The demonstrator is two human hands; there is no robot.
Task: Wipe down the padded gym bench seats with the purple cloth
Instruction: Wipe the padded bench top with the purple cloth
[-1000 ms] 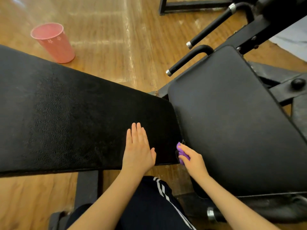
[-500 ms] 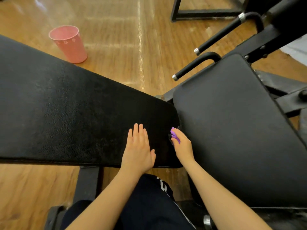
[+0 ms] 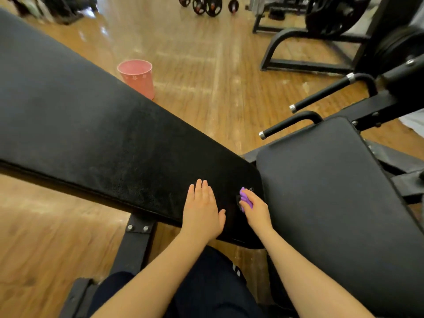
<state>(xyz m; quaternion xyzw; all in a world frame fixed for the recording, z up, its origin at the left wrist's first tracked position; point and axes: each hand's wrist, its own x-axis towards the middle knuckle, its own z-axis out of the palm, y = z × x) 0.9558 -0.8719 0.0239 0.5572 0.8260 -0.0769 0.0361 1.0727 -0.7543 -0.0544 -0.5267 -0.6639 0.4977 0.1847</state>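
A long black padded bench pad [image 3: 96, 134] runs from the upper left to the centre. A second black seat pad [image 3: 332, 191] lies to its right, with a narrow gap between them. My left hand [image 3: 203, 210] rests flat with straight fingers on the near end of the long pad. My right hand [image 3: 255, 211] grips a bunched purple cloth [image 3: 245, 199] and presses it on the long pad's right end, close to the gap. Most of the cloth is hidden under my fingers.
A pink bin [image 3: 137, 76] stands on the wooden floor behind the long pad. Two black handles with silver tips [image 3: 289, 121] stick out beyond the seat pad. A black machine frame [image 3: 305, 63] and weight plates [image 3: 206, 5] stand further back. My dark trouser leg [image 3: 213, 288] is below.
My right hand has slid the cloth up the long pad's end edge, away from me. The left hand stays flat on the pad. The view has tilted up, showing more floor and equipment.
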